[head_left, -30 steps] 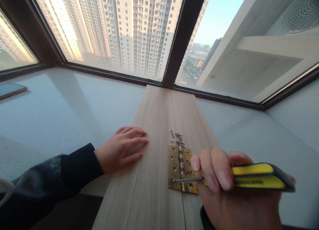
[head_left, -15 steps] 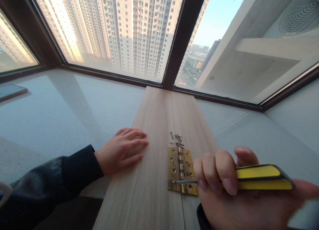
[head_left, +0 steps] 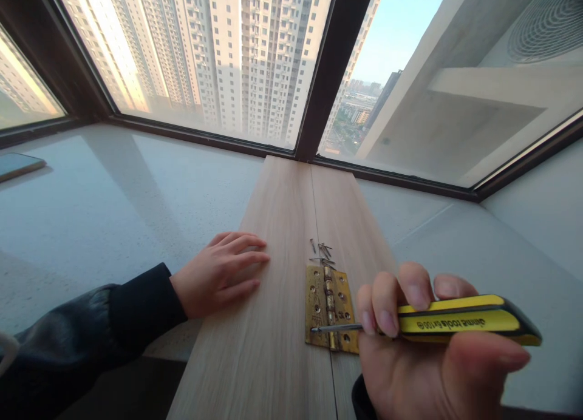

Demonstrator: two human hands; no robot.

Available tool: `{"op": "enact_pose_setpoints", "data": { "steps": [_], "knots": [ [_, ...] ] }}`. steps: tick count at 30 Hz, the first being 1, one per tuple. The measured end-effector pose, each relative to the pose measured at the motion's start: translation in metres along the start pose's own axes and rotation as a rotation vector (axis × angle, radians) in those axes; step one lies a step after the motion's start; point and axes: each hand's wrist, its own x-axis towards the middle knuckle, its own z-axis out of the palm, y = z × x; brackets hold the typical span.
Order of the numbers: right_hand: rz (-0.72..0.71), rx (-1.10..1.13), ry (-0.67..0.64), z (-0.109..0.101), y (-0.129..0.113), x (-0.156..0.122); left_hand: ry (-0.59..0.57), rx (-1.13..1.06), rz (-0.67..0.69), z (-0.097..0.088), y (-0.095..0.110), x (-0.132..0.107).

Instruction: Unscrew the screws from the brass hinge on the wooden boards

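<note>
A brass hinge (head_left: 320, 298) lies spread flat over the seam between two pale wooden boards (head_left: 282, 220). My right hand (head_left: 405, 353) is closed around a yellow and black screwdriver (head_left: 449, 318), held nearly level above the hinge. The screwdriver's tip is at the lower hole of the left hinge leaf; whether a screw sits there I cannot make out. Several loose screws (head_left: 324, 250) lie just beyond the hinge. My left hand (head_left: 223, 273) rests flat on the left board, fingers apart, holding nothing. My right hand hides part of the right board.
A white speckled sill (head_left: 150, 189) runs on both sides of the boards. At the far left lies a flat phone-like object (head_left: 20, 166). Dark window frames (head_left: 319, 92) border the sill's far side, and the boards' far end reaches them.
The fingers of my right hand have shifted around the screwdriver handle, which has turned so that its lettering shows. My left hand stays in place on the board.
</note>
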Motion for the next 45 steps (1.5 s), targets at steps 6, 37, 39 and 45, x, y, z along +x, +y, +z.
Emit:
{"op": "enact_pose_setpoints", "data": {
  "steps": [6, 37, 39, 45],
  "knots": [
    [0.077, -0.037, -0.107, -0.004, 0.004, -0.001, 0.014, -0.011, -0.001, 0.000, 0.000, 0.000],
    [0.322, -2.073, -1.414, 0.007, -0.015, 0.022, 0.017, 0.008, 0.006, 0.001, 0.000, 0.000],
    [0.296, -2.059, -1.466, 0.006, -0.012, 0.021, 0.001, 0.009, 0.009, 0.000, 0.000, 0.001],
    [0.196, -1.896, -1.702, 0.003, -0.017, 0.031, -0.024, -0.002, 0.002, -0.003, 0.000, 0.002]
  ]
}}
